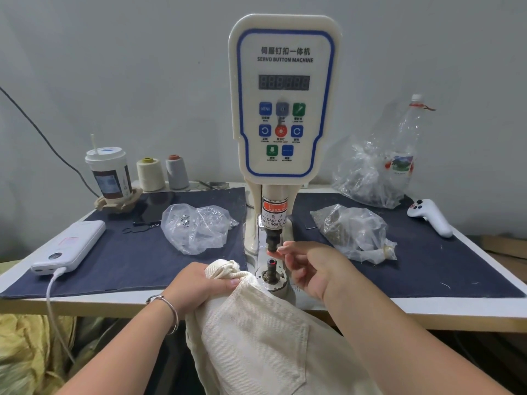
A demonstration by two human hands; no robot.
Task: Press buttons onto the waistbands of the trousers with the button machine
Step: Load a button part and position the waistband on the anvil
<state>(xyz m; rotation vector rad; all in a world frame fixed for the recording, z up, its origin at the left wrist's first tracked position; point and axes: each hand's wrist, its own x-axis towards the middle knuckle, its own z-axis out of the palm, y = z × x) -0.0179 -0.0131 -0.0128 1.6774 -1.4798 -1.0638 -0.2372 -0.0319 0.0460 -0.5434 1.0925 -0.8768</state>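
While the cream trousers (256, 337) hang over the front edge of the desk (370, 309) at the bottom middle of the frame, their bunched top is gripped by the left hand (199, 283), with the fingers curled round the cloth just left of the lower post (271, 270) of the button machine (282, 95). A silver bangle (168, 312) is worn on the left wrist. The right hand (310, 266) is held up just right of the post, and its fingertips (281, 249) are pinched together right under the black punch (273, 242). Whether a button is held between them cannot be told, as it is too small to see. A small red light is seen on top of the lower post.

The machine is set in the middle of the frame, with its cream panel of coloured keys facing forward. A dark blue cloth (142, 252) is spread over the desk. On the left side a white power bank (71, 243) with a cable, a paper cup (109, 172) with a straw, two thread cones (162, 172), a dark phone (155, 206) and a clear bag (196, 226) are seen. On the right side two more clear bags (356, 232), a plastic bottle (405, 146) and a white controller (430, 218) are laid.
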